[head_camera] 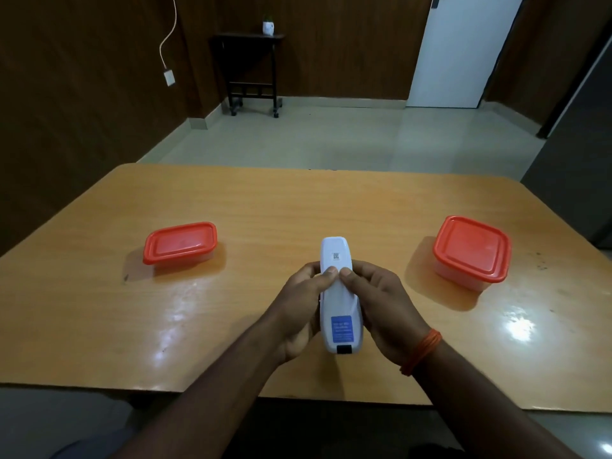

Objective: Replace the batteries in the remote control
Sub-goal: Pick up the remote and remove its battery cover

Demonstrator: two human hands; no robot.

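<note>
Remote control (338, 294): white plastic, slim, held back-side up at lower centre of the frame, above the near part of the tabletop (298, 207). A blue label sits near its near end, a small printed code near the far end. Judged light and rigid; the glossy shell looks smooth, so likely slippery under dry fingers. Best hold appears to be along the two long edges, leaving the back panel free to slide. The left hand (299, 306) cups the left edge from below, fingers curled closed round the body; the right hand (381, 303) wraps the right edge likewise, an orange thread band on its wrist. Both thumbs meet on the back face near mid-length, tips touching or nearly so, pressing flat as if to push the battery cover. The cover seam is not resolvable at this sharpness, so whether it has started to move cannot be told. No loose batteries visible. Two lidded containers stand well apart from the hands: red-lidded box, left (180, 242), and red-lidded box, right (472, 252), both closed; contents hidden.
</note>
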